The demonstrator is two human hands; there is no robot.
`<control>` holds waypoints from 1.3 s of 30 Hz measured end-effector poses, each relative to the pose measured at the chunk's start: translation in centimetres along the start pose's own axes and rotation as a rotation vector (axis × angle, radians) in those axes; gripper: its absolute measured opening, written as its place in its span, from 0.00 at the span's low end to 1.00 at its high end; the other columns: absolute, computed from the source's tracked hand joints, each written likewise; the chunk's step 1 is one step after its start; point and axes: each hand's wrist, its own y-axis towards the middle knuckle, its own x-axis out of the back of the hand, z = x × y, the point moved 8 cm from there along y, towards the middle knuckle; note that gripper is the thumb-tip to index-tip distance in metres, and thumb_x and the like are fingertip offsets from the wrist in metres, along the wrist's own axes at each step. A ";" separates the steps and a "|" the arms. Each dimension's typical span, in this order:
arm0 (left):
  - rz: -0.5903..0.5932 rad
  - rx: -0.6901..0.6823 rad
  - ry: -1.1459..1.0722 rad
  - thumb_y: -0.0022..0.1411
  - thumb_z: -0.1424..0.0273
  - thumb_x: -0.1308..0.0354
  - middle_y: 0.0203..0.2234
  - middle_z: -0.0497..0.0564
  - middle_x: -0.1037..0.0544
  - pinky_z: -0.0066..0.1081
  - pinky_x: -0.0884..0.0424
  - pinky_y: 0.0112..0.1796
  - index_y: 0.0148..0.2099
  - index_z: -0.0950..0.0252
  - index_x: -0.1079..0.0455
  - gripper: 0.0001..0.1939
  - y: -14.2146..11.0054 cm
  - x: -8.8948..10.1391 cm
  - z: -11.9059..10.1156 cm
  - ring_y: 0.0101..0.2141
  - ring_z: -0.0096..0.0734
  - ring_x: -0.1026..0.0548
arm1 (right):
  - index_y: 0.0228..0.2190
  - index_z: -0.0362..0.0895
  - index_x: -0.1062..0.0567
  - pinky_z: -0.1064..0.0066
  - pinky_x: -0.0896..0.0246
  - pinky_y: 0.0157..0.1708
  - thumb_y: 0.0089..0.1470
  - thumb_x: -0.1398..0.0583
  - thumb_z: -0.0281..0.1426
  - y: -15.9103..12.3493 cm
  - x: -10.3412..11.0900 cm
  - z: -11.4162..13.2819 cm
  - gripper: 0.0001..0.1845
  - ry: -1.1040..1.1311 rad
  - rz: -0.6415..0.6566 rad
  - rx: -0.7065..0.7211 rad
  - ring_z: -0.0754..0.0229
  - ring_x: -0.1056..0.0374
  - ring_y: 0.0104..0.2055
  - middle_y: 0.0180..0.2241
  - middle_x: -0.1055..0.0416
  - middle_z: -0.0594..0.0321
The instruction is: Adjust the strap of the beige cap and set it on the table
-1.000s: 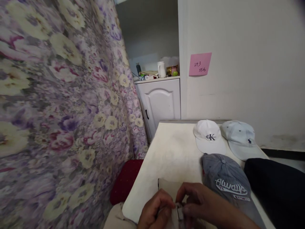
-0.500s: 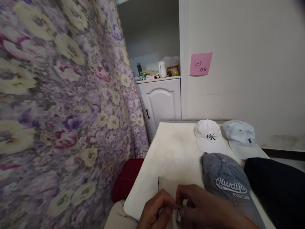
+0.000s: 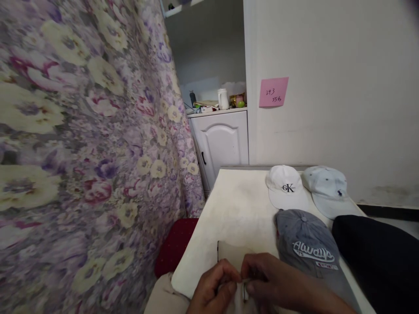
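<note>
Looking at: my feed from the head cam, both hands down at the bottom edge of frame.
Left hand (image 3: 214, 290): fingers curled in, fingertips pinched on a small metal piece (image 3: 245, 291) right where the two hands meet.
Right hand (image 3: 273, 285): thumb and forefinger pinched on the same small metal piece from the other side, knuckles up, so both hands are touching it at once.
What the piece is: honestly can't tell, it's tiny, blurry and mostly covered by fingers.
Beige piece (image 3: 231, 253): flat tan thing lying on the table just behind the hands, and the hands cover its near part.
Table (image 3: 235, 209): pale top, hands sit over its near edge.
Grey cap (image 3: 307, 248): "Always" lettering, just beside my right hand, apart from it as far as I can see.
White cap (image 3: 286, 189): further back, with a dark logo on the front.
Light blue cap (image 3: 329, 187): right next to the white one, by the wall.
Dark fabric (image 3: 376, 253): black bulk on the right side.
Floral curtain (image 3: 81, 144): fills the whole left side.
Pink sticky note (image 3: 273, 92): stuck on the wall above the caps.
</note>
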 end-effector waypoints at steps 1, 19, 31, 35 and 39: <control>-0.002 0.000 0.008 0.64 0.56 0.42 0.30 0.45 0.33 0.32 0.41 0.40 0.36 0.60 0.32 0.13 0.0 0.0 0.0 0.35 0.34 0.35 | 0.28 0.45 0.29 0.72 0.48 0.24 0.43 0.42 0.23 -0.1 0.1 0.2 0.07 -0.031 -0.028 0.010 0.63 0.37 0.25 0.22 0.34 0.70; -0.020 0.009 0.079 0.64 0.56 0.44 0.28 0.44 0.33 0.31 0.41 0.37 0.35 0.61 0.31 0.13 0.8 -0.6 0.2 0.33 0.32 0.36 | 0.26 0.44 0.29 0.73 0.48 0.21 0.40 0.37 0.31 1.4 -0.7 -4.1 0.07 0.267 0.057 -0.002 0.65 0.40 0.21 0.20 0.35 0.72; -0.018 -0.022 0.050 0.63 0.54 0.42 0.28 0.45 0.33 0.31 0.40 0.37 0.34 0.61 0.31 0.16 0.9 -0.9 0.3 0.32 0.32 0.35 | 0.26 0.43 0.30 0.73 0.56 0.24 0.33 0.37 0.24 1.0 -1.1 -4.4 0.12 0.402 0.091 0.054 0.68 0.46 0.24 0.21 0.38 0.75; -0.020 -0.007 0.048 0.63 0.54 0.42 0.28 0.44 0.33 0.31 0.41 0.36 0.34 0.61 0.32 0.16 0.8 -1.0 0.3 0.32 0.31 0.36 | 0.24 0.44 0.32 0.72 0.58 0.23 0.32 0.39 0.23 1.2 -1.3 -4.5 0.11 0.373 0.061 0.055 0.67 0.48 0.24 0.21 0.40 0.75; -0.043 -0.003 0.031 0.64 0.56 0.42 0.27 0.44 0.34 0.31 0.40 0.37 0.33 0.61 0.32 0.14 0.7 -1.0 0.0 0.32 0.31 0.36 | 0.25 0.44 0.30 0.71 0.56 0.25 0.36 0.36 0.27 0.8 -1.0 -4.2 0.10 0.371 0.047 0.064 0.66 0.46 0.25 0.21 0.39 0.75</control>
